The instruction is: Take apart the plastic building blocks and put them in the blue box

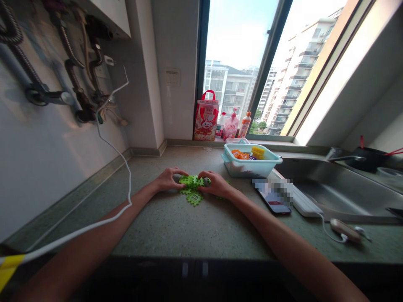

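Note:
Bright green interlocking plastic building pieces (192,182) sit between my two hands, just over the countertop (176,235). My left hand (168,179) grips their left side, thumb and fingers bent around the edge. From the other side, my right hand (214,183) pinches the same cluster between thumb and fingers. A flat square green piece with notched edges (194,198) hangs or lies at the front of the cluster; whether it is joined on I cannot tell. A little more green shows on the counter behind my right wrist. My fingers partly cover the pieces.
A pale blue basin (252,167) with orange, yellow and purple pieces stands right of my hands. A phone (273,197), a white power strip (304,201) and a steel sink (340,184) lie further right. A white cable (129,184) crosses on the left.

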Demonstrator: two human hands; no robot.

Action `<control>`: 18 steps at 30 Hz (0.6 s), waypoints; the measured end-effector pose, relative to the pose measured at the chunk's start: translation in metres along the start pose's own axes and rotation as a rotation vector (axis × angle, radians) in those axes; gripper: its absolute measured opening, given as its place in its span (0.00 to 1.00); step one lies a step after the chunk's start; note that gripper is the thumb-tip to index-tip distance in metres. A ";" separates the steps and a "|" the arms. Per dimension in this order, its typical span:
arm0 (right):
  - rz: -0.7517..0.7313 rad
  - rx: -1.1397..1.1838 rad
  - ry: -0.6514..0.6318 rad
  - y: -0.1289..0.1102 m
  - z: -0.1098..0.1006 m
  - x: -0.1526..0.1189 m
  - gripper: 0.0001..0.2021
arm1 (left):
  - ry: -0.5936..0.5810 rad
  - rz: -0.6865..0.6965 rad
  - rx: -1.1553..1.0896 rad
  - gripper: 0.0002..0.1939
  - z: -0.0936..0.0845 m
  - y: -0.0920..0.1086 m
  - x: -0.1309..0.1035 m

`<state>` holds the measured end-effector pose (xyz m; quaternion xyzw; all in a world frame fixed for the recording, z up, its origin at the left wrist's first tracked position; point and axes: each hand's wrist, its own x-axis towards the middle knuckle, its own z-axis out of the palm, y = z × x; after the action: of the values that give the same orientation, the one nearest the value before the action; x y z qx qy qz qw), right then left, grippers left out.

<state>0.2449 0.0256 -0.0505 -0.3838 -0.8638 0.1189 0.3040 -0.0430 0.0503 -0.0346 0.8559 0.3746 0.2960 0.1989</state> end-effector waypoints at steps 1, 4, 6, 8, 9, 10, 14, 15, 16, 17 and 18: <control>0.003 -0.012 0.000 0.000 -0.001 0.000 0.19 | 0.000 0.001 -0.001 0.23 0.000 0.000 0.000; 0.009 -0.061 0.001 -0.003 -0.004 -0.001 0.19 | 0.000 0.006 -0.002 0.23 -0.001 0.003 0.000; 0.009 -0.097 0.004 -0.007 -0.008 0.000 0.19 | 0.004 0.011 -0.004 0.22 -0.003 0.005 0.000; 0.021 -0.128 0.023 -0.012 -0.012 0.001 0.18 | 0.022 0.019 -0.009 0.23 -0.004 0.008 0.000; 0.032 -0.139 0.039 -0.015 -0.015 0.001 0.18 | 0.035 0.023 -0.012 0.23 -0.005 0.009 0.001; 0.042 -0.148 0.058 -0.017 -0.017 0.002 0.17 | 0.051 0.028 -0.014 0.24 -0.006 0.010 0.001; 0.046 -0.155 0.086 -0.022 -0.021 0.003 0.17 | 0.067 0.043 -0.026 0.24 -0.011 0.010 0.003; 0.041 -0.150 0.085 -0.021 -0.022 0.003 0.16 | 0.062 0.046 -0.030 0.24 -0.013 0.008 0.004; 0.036 -0.141 0.082 -0.019 -0.023 0.003 0.16 | 0.059 0.047 -0.033 0.24 -0.016 0.006 0.004; 0.032 -0.128 0.084 -0.016 -0.024 0.003 0.15 | 0.061 0.044 -0.034 0.24 -0.019 0.003 0.004; 0.031 -0.112 0.091 -0.012 -0.027 0.002 0.15 | 0.069 0.036 -0.035 0.25 -0.022 0.000 0.004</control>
<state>0.2533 0.0184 -0.0236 -0.4186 -0.8484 0.0575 0.3189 -0.0551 0.0556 -0.0170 0.8482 0.3604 0.3354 0.1953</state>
